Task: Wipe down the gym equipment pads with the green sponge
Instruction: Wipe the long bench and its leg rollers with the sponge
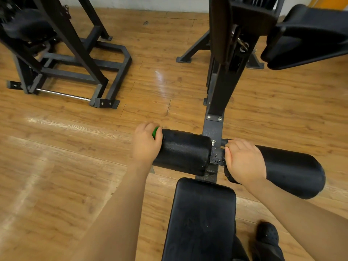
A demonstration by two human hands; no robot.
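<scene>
Seat pad (199, 219) at 6 o'clock. Left hand (146, 144) grips green sponge (155, 132) against left roller pad (183, 151) end; right hand (244, 160) curls over right roller pad (293, 170) inner end, 3 o'clock.

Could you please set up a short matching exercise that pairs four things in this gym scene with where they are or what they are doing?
Things:
1. green sponge
2. right hand
3. seat pad
4. steel bar

Places or states:
A. low on the frame of the far machine, near the floor
B. gripped by the left hand at the outer end of the left roller pad
C. nearest the camera, below both rollers
D. resting on the inner end of the right roller pad

Pairs: 1-B, 2-D, 3-C, 4-A
</scene>
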